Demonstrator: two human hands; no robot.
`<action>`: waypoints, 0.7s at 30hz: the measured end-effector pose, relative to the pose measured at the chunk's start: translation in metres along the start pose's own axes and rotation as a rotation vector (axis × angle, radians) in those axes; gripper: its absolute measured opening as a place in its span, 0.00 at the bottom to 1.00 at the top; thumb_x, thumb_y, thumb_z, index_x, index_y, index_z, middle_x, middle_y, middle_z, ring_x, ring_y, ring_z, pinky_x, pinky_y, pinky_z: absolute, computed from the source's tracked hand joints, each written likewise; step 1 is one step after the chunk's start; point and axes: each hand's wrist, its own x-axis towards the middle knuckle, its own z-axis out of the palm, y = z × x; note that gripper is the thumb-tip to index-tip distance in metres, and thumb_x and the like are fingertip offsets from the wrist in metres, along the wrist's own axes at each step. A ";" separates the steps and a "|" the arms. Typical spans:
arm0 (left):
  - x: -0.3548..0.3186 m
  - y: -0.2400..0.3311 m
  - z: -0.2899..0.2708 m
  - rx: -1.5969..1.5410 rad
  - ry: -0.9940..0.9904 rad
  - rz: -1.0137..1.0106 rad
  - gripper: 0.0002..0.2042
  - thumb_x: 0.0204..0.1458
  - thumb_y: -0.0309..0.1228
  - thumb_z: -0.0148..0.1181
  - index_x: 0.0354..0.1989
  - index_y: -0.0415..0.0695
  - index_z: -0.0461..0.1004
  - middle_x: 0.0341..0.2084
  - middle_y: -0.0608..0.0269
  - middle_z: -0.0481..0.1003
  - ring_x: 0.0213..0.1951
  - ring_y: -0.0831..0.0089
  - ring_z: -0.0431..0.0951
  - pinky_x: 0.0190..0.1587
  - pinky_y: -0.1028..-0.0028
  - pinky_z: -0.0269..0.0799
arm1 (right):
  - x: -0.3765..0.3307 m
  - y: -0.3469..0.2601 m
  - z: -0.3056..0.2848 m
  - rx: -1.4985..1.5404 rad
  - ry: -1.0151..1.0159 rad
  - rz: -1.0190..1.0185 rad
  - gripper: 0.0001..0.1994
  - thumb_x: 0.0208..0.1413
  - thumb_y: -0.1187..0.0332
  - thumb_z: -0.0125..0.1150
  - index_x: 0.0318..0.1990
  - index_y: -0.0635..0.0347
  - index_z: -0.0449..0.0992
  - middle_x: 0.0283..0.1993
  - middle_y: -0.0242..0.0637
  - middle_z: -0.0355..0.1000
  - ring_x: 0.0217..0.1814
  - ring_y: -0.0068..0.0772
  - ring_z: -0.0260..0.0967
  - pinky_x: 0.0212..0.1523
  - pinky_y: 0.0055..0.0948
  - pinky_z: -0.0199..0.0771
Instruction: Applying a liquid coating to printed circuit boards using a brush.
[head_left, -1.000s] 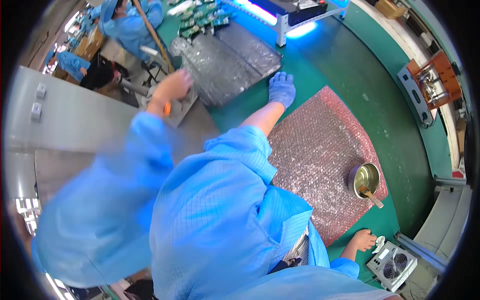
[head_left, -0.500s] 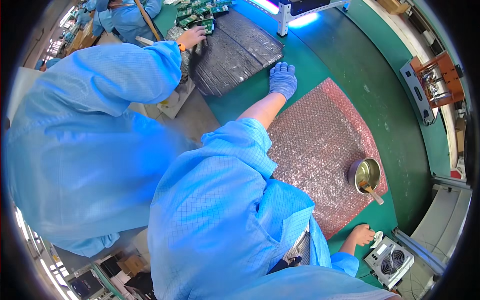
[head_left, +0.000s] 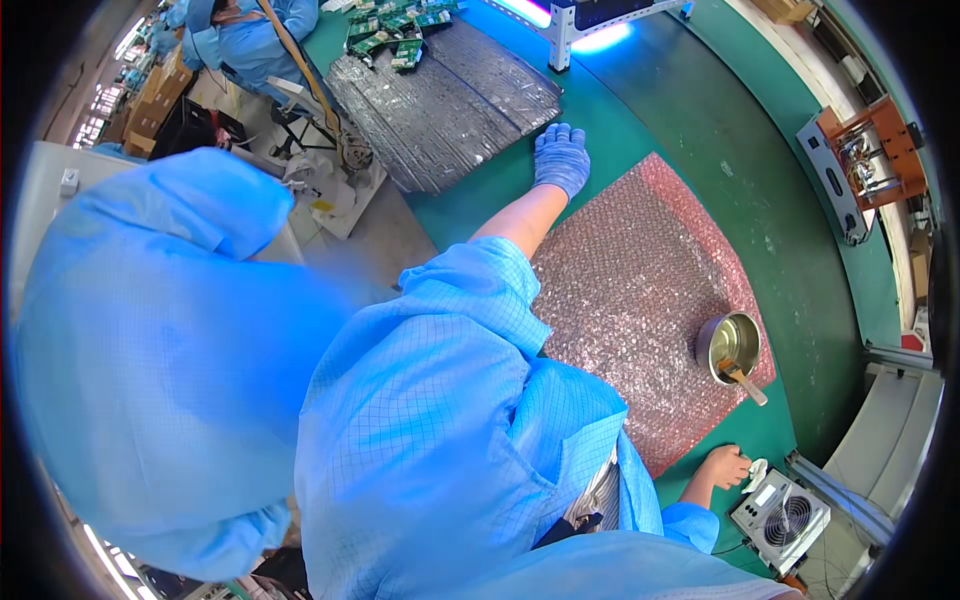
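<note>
While the gloved left hand (head_left: 562,160) is being rested, grip unclenched, on the bench (head_left: 615,135), the right hand (head_left: 724,467) is being held at a white wad (head_left: 757,476) beside the fan unit (head_left: 782,520). Whether the wad is being grasped cannot be told.

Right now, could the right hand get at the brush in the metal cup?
Probably yes: the brush juts from the metal cup on the side facing the right hand, with nothing visibly standing between. A small white item is by that hand; whether it's held is unclear.
</note>
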 end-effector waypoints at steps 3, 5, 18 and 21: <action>0.000 -0.001 0.001 -0.001 -0.002 0.002 0.17 0.49 0.37 0.46 0.47 0.47 0.68 0.48 0.57 0.66 0.54 0.61 0.63 0.54 0.60 0.57 | -0.001 0.000 -0.005 -0.001 -0.019 -0.004 0.15 0.49 0.56 0.47 0.40 0.54 0.66 0.41 0.37 0.64 0.43 0.45 0.66 0.36 0.46 0.68; 0.000 -0.001 0.001 -0.001 0.003 0.005 0.17 0.49 0.37 0.46 0.47 0.47 0.68 0.49 0.57 0.66 0.54 0.61 0.63 0.54 0.60 0.57 | 0.000 -0.001 -0.007 -0.002 -0.029 -0.006 0.15 0.49 0.56 0.47 0.40 0.54 0.66 0.41 0.38 0.64 0.43 0.45 0.66 0.37 0.46 0.68; -0.001 0.000 0.002 -0.065 -0.021 0.001 0.17 0.49 0.36 0.46 0.48 0.47 0.67 0.51 0.55 0.65 0.56 0.59 0.60 0.57 0.57 0.52 | -0.001 -0.002 -0.010 0.027 -0.103 0.027 0.15 0.50 0.56 0.43 0.42 0.51 0.66 0.45 0.38 0.64 0.48 0.45 0.63 0.41 0.48 0.66; 0.001 0.000 0.001 -0.070 -0.046 -0.006 0.17 0.49 0.36 0.46 0.48 0.47 0.67 0.51 0.55 0.65 0.56 0.59 0.60 0.56 0.57 0.52 | 0.000 0.000 -0.007 0.032 -0.084 0.021 0.15 0.50 0.57 0.43 0.42 0.51 0.66 0.44 0.38 0.64 0.47 0.45 0.64 0.40 0.48 0.66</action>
